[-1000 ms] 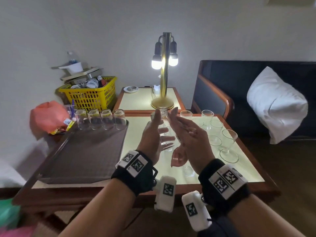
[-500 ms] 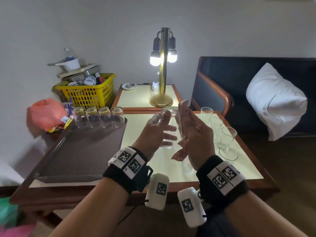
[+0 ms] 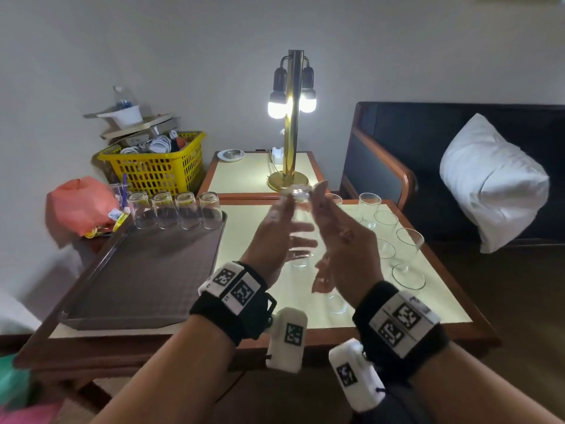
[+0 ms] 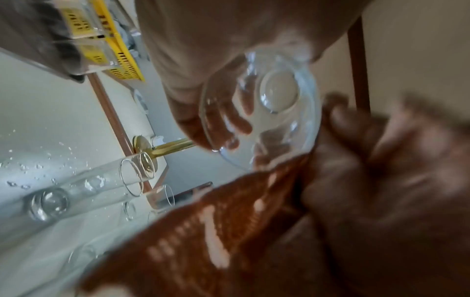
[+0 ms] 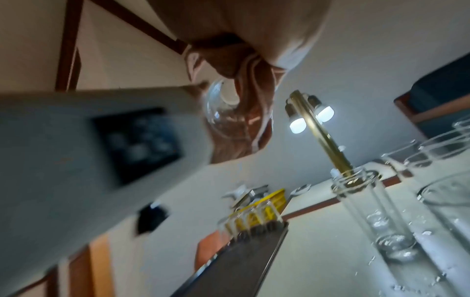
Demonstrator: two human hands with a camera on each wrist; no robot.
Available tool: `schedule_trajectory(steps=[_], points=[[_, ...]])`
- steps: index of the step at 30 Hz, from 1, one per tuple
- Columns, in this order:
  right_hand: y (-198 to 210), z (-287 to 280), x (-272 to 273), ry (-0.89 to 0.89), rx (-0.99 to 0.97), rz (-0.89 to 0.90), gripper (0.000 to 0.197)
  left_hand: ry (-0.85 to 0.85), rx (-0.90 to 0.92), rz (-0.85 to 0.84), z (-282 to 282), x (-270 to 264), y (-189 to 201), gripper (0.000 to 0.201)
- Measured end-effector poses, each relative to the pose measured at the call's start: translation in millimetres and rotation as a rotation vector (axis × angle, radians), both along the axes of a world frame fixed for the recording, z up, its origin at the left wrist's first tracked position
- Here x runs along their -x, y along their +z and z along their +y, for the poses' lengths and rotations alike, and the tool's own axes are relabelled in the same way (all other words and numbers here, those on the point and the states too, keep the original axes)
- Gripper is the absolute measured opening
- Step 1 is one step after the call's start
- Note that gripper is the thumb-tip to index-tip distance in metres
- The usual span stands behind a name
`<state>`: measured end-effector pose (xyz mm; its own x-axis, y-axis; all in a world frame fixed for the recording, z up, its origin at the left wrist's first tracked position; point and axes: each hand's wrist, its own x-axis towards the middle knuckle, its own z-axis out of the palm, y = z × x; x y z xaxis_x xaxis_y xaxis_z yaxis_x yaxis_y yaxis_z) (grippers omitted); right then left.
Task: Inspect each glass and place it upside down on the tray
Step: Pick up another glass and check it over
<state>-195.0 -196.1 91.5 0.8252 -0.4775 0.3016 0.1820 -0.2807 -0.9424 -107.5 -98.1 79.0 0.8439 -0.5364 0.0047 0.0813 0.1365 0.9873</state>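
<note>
One held glass [image 3: 299,195] sat raised above the bench [image 3: 382,304] between both hands. The left hand [image 3: 270,243] and right hand [image 3: 345,246] each curled round its wall, with the base tipped up and away. It was thin and clear and probably wet, so I judged it light, slippery and breakable, and best gripped mid-wall rather than at the rim. Four inverted glasses [image 3: 166,211] lined the far edge of the tray [image 3: 137,270]. About seven upright glasses [image 3: 408,255] stood on the bench, partly hidden.

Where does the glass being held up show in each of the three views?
Head: held glass, centre, between left hand and right hand.
Left wrist: held glass, upper middle, seen end-on.
Right wrist: held glass, upper centre, left of the lamp.
Shared landmark: brass lamp.
</note>
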Motion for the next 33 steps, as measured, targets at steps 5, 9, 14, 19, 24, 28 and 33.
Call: schedule_trajectory(steps=[5,9,14,19,24,28,33], points=[[-6,6,7,0.045,0.092,-0.039,0.042,0.198,0.042,-0.033,-4,-7,1,0.071],[-14,-8,-2,0.0,-0.141,-0.05,0.036,-0.02,-0.048,0.02,-3,-3,-1,0.058],[-16,5,5,0.142,-0.158,-0.042,0.07,0.138,0.039,0.011,-4,-8,0,0.068],[-15,-9,-2,-0.051,0.061,-0.027,0.037,0.068,-0.073,-0.064,-4,-7,-2,0.052],[-20,-6,-3,-0.033,0.249,0.033,0.057,0.025,-0.004,0.064,-1,-9,-3,0.058],[-16,-4,-1,-0.011,0.117,0.021,0.049,0.131,0.009,-0.008,-2,-11,-3,0.065],[-16,-11,-3,-0.015,-0.079,0.044,0.035,-0.042,-0.041,0.035,-2,-8,-1,0.057]])
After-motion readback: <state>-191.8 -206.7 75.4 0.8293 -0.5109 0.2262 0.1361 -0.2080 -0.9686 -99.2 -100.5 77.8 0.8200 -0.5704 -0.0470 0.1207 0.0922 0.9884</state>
